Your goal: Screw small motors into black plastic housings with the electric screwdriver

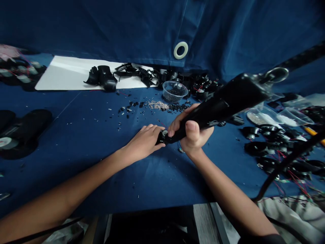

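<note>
Gripped in my right hand [196,134] is a black electric screwdriver [223,101], slanting up to the right, with a metal ring at its top end. Its lower end points at a small black plastic part [162,136]. My left hand [148,140] has its fingers and thumb closed round that part, which rests at the table surface. A pale round piece shows on the part, but the driver's tip and most of the part are hidden by my fingers. Just beyond my hands are a pile of small screws [158,105] and scattered black bits [177,107].
A clear bowl [175,91] holds dark small pieces. Black housings [105,78] sit on a white board [63,74] at the back. Motor parts with red wires [269,145] crowd the right, beside clear trays [265,117]. Larger black shells [30,130] lie left. A black cable crosses the right.
</note>
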`<state>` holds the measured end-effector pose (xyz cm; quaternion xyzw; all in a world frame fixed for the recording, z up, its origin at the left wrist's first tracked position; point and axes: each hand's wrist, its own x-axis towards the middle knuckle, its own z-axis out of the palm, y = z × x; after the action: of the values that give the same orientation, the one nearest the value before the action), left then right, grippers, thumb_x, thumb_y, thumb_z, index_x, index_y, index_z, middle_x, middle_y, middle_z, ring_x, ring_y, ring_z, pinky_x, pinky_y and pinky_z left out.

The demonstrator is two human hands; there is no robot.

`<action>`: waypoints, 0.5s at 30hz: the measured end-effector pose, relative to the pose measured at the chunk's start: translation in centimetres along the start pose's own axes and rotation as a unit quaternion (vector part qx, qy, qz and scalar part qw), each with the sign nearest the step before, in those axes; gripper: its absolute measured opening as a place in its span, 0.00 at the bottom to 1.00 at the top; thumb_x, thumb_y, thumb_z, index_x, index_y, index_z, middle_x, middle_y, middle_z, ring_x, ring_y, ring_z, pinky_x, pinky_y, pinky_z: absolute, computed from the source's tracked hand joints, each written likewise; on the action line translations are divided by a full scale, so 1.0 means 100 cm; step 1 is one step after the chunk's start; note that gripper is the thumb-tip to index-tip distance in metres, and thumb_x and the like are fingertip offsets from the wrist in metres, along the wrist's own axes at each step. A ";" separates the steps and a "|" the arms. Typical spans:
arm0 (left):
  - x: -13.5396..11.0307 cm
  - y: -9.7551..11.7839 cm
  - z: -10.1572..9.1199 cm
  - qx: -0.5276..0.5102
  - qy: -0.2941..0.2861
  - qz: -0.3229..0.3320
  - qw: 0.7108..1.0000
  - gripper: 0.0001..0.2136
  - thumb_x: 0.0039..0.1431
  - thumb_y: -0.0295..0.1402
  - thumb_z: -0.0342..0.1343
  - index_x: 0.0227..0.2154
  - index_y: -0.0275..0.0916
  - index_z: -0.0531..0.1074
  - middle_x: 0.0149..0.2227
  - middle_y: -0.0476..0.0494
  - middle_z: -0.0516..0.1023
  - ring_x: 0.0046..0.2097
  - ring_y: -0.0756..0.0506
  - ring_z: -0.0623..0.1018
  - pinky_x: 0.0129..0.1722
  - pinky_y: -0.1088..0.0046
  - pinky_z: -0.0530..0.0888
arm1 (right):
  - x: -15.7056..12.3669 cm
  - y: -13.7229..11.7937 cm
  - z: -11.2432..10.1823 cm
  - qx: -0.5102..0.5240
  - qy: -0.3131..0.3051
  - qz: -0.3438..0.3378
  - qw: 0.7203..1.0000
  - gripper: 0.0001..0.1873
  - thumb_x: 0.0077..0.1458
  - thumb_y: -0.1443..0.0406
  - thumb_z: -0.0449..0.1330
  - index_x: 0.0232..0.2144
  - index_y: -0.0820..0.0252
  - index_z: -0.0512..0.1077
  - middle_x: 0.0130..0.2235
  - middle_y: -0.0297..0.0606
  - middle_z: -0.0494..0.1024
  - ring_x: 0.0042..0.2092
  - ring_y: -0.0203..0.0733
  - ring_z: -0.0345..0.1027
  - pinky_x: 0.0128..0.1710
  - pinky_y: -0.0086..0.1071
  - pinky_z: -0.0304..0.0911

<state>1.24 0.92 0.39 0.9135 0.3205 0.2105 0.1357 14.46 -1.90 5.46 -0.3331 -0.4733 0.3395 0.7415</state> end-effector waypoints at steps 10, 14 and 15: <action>0.000 0.001 0.000 -0.003 -0.025 -0.017 1.000 0.16 0.58 0.39 0.56 0.46 0.37 0.62 0.49 0.40 0.70 0.51 0.39 0.68 0.49 0.60 0.66 | 0.008 0.008 -0.011 -0.050 -0.085 -0.076 0.992 0.17 0.50 0.50 0.59 0.36 0.51 0.61 0.17 0.24 0.66 0.16 0.35 0.62 0.18 0.32 0.62; 0.001 0.001 -0.001 0.001 -0.027 -0.020 0.999 0.16 0.58 0.39 0.57 0.45 0.37 0.62 0.48 0.40 0.70 0.51 0.39 0.68 0.48 0.61 0.66 | 0.008 0.008 -0.011 -0.069 -0.095 -0.078 0.990 0.17 0.52 0.50 0.57 0.36 0.51 0.60 0.17 0.24 0.66 0.16 0.35 0.62 0.18 0.32 0.62; 0.001 0.001 -0.001 0.003 -0.027 -0.019 0.999 0.16 0.58 0.39 0.56 0.45 0.37 0.62 0.48 0.40 0.70 0.50 0.39 0.68 0.47 0.61 0.66 | 0.008 0.008 -0.011 -0.072 -0.095 -0.077 0.990 0.17 0.52 0.49 0.57 0.36 0.51 0.60 0.17 0.24 0.66 0.16 0.35 0.62 0.18 0.32 0.62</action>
<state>1.33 0.88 0.54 0.9130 0.3348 0.1819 0.1459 15.60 -1.02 4.82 -0.3144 -0.5892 0.2761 0.6912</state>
